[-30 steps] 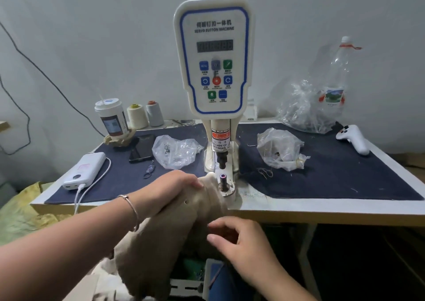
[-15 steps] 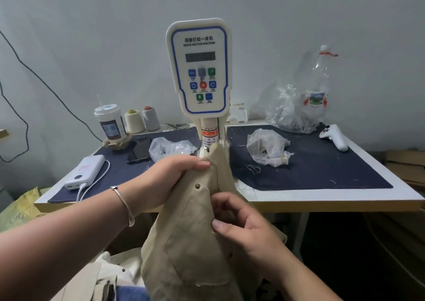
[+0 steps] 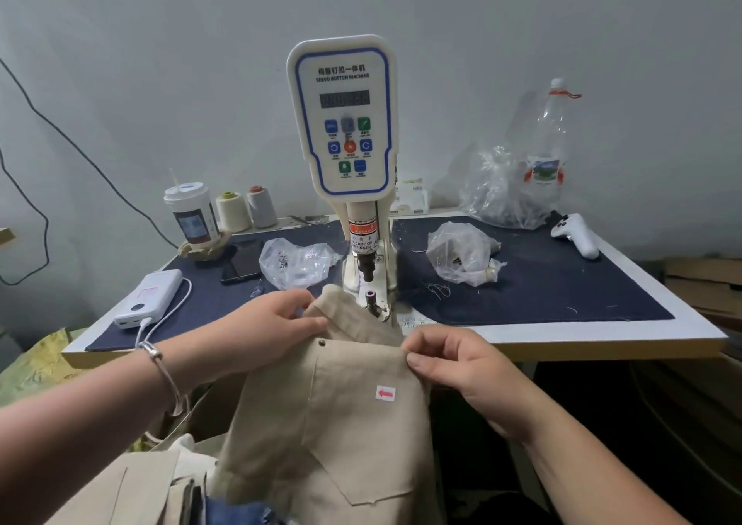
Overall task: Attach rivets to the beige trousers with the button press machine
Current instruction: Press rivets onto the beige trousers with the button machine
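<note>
The beige trousers point(image 3: 333, 424) hang in front of the table edge, held up by both hands. A dark rivet point(image 3: 321, 342) sits at the top left corner of a pocket, and a white sticker with a red arrow point(image 3: 385, 393) lies near the right corner. My left hand point(image 3: 277, 328) grips the cloth's top left edge. My right hand point(image 3: 453, 360) pinches the top right edge of the pocket. The white button press machine point(image 3: 341, 123) stands behind, its lower die point(image 3: 370, 297) bare just above the cloth.
Two clear plastic bags with small metal parts point(image 3: 297, 261) point(image 3: 461, 251) lie on the dark blue mat point(image 3: 542, 283). A power bank point(image 3: 150, 297), phone point(image 3: 241, 261), cup point(image 3: 190, 213), thread cones point(image 3: 233, 211), bottle point(image 3: 548, 151) and white controller point(image 3: 576, 235) stand around. More beige garments point(image 3: 132, 488) pile at lower left.
The trousers were lifted off the die and spread flat between the hands. My right hand moved right to the pocket's right corner; the arrow sticker now shows.
</note>
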{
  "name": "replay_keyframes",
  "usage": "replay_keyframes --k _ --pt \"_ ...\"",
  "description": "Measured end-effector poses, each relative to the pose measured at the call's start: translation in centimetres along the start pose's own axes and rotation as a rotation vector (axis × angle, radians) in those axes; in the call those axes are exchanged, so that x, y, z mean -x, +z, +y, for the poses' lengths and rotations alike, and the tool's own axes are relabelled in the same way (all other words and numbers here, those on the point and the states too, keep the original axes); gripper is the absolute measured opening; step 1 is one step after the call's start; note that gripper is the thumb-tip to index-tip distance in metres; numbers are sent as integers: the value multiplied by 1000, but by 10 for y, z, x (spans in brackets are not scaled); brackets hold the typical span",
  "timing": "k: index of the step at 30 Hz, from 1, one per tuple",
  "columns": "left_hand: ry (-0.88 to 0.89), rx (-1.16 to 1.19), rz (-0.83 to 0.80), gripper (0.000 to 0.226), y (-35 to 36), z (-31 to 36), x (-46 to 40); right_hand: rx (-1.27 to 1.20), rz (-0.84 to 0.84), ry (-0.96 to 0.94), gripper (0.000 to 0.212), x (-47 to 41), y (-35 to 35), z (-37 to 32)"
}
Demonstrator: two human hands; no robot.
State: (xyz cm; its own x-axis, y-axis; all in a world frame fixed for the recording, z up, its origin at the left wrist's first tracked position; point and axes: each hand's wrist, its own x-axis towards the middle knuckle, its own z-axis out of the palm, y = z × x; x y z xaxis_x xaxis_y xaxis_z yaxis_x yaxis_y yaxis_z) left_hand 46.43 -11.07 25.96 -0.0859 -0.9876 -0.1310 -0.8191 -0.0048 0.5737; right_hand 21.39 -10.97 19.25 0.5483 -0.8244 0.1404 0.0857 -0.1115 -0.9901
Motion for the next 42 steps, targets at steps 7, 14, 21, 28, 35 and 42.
replay_keyframes --k 7,14,21,28,35,42 --pt "417 284 -86 35 40 6 3 399 -91 -73 14 -28 9 -14" --pt "275 803 -366 20 61 6 -16 380 -67 -61 17 -34 -9 -19" --pt "134 1021 -404 55 65 -12 -48 3 -7 147 15 -59 -42 -18" --pt "96 966 -276 26 50 -47 -92 -282 -103 327 9 -101 -69 15" --pt "74 882 -123 35 56 -62 -129 -366 -128 323 9 -132 -81 54" --pt "-10 1064 -93 29 68 -62 -140 -533 -106 296 12 -142 -84 77"
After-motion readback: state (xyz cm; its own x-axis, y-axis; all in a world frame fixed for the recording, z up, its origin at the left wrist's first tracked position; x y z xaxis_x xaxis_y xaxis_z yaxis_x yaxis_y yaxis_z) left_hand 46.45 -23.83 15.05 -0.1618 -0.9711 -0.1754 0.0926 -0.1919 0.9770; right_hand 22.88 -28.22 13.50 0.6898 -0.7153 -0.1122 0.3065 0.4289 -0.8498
